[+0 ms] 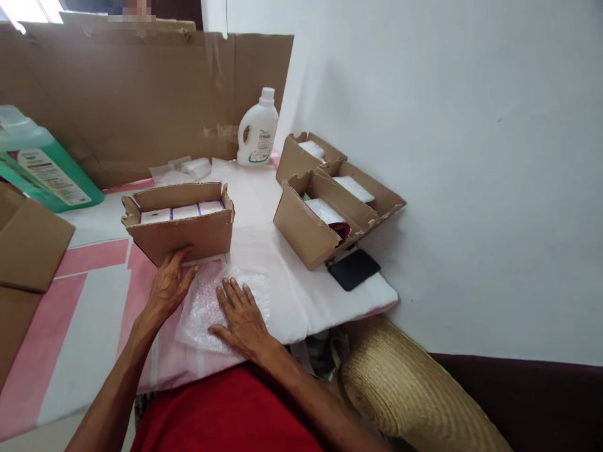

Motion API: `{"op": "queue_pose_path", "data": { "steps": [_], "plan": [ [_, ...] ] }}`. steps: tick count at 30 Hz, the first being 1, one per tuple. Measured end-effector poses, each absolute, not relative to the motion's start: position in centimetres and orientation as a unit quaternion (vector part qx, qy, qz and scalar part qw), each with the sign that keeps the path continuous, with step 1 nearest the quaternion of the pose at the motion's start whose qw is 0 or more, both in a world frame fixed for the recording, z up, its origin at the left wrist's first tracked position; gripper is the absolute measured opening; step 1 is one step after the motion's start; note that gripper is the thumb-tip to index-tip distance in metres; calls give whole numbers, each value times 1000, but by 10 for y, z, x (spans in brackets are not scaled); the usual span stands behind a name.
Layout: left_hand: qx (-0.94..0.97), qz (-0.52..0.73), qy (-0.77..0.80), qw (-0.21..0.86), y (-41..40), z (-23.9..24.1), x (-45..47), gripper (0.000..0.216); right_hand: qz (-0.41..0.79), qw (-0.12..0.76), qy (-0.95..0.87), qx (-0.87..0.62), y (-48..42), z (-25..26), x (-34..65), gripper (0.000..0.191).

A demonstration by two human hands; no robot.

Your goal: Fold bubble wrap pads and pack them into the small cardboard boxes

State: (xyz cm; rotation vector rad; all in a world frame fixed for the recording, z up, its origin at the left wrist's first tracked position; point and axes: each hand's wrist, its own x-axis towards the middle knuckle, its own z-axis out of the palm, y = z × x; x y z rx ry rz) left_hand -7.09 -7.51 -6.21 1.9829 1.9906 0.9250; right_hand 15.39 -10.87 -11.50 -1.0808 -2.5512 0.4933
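One pink and white surface [254,226]. To the right, some boxes [304,232] close together. Left of them, one brown box [200,235]. Just in front, clear bubble wrap [200,314], lying flat. Right hand [244,321] loose, flat on the bubble wrap, fingers spread. Left hand [168,285] loose too, fingertips touching the brown box's near side. Beside the boxes, a black phone [354,270]. Inside the brown box, three white and purple packs [185,212].

Head-worn view, forward and down
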Motion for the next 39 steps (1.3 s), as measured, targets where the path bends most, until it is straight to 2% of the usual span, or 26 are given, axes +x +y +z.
{"op": "queue_pose_path", "data": {
  "steps": [5, 9, 12, 15, 18, 25, 30, 35, 37, 39],
  "plan": [
    [676, 295, 674, 32, -75, -59, -73, 54, 193, 159, -907, -338, -97, -111, 166, 85],
    [706, 284, 648, -32, -105, -70, -47, 52, 243, 263, -859, -366, -101, -97, 165, 66],
    [736, 252, 627, -52, -133, -96, -20, 57, 232, 303, -844, -377, -103, -91, 150, 69],
    [724, 203, 655, -67, -150, -125, -4, 66, 216, 254, -870, -363, -101, -99, 135, 81],
    [717, 177, 671, -68, -154, -138, 0, 74, 199, 213, -882, -370, -93, -112, 138, 84],
    [703, 186, 685, -42, -152, -125, 5, 86, 167, 151, -847, -482, -65, -117, 193, 79],
    [711, 177, 679, -43, -160, -116, 1, 86, 175, 142, -847, -481, -63, -107, 215, 80],
    [800, 152, 577, -55, -196, -101, -30, 95, 161, 164, -912, -339, -88, -101, 257, 107],
    [828, 129, 542, -64, -212, -99, -42, 93, 165, 139, -939, -268, -101, -104, 274, 109],
    [841, 117, 523, -74, -223, -100, -48, 85, 165, 113, -949, -242, -112, -110, 284, 101]
  ]
}}
